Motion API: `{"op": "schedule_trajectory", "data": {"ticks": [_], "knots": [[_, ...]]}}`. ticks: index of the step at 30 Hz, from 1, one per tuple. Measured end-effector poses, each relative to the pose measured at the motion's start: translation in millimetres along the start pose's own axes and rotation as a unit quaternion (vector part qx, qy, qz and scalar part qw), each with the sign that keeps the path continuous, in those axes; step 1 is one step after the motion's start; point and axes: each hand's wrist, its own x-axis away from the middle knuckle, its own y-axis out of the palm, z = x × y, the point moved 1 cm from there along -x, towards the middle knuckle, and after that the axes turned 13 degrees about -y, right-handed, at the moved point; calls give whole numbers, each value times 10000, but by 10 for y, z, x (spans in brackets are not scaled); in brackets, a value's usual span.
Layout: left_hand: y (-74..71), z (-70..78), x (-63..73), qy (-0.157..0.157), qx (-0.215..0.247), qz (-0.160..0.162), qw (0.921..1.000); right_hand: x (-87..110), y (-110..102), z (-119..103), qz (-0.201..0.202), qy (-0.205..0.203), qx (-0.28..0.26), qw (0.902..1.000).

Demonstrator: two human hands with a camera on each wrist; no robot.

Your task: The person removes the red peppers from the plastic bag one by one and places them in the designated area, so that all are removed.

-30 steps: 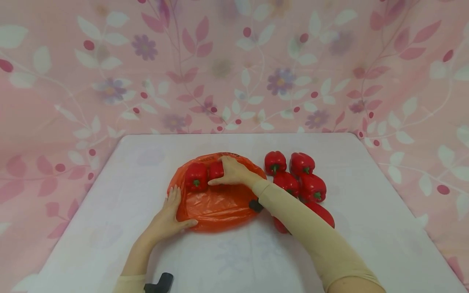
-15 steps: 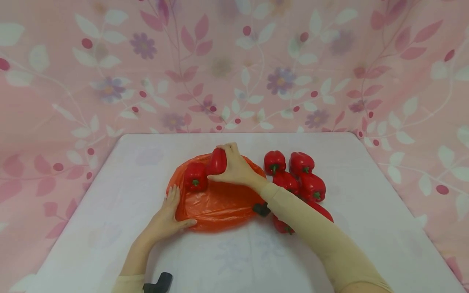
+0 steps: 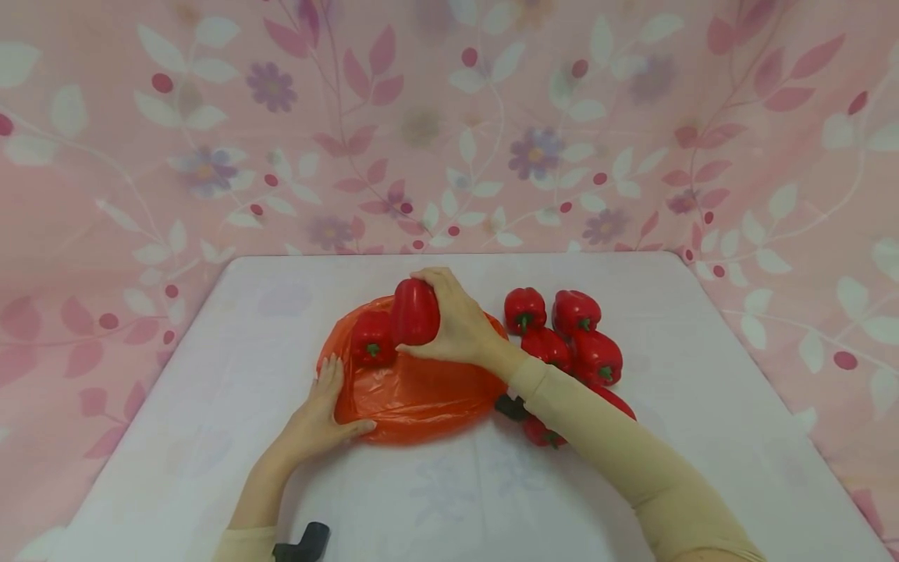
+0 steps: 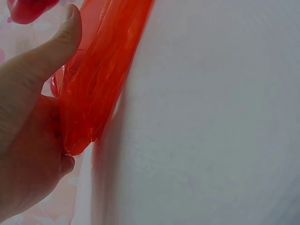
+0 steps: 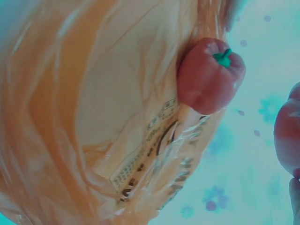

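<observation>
My right hand grips a red bell pepper, raised over the far side of an open orange plastic bag. In the right wrist view this pepper shows only at the right edge. Another red bell pepper lies inside the bag, at the left; its green stem faces up in the right wrist view. My left hand rests against the bag's left side, fingers straight and thumb spread along the front. In the left wrist view, the thumb touches the plastic, which partly covers the other fingers.
Several red bell peppers lie grouped on the white-covered table, right of the bag; my right sleeve hides some of them. A pink floral cloth hangs behind the table. A black wrist mount sits on my left forearm.
My right hand has lifted the bell pepper up from inside the bag, tilting it upright and drawing it slightly toward me. My left hand has stayed at the bag's side.
</observation>
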Motion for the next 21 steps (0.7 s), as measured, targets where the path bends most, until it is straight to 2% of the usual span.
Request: {"op": "schedule_trajectory", "data": {"ticks": [7,21], "knots": [[1,5,-1,0,12,1,10000,10,-116,-94,127,-261,150,9995],[-24,23,0,-18,-38,-45,10000,107,-473,-236,499,-732,55,9961]]}}
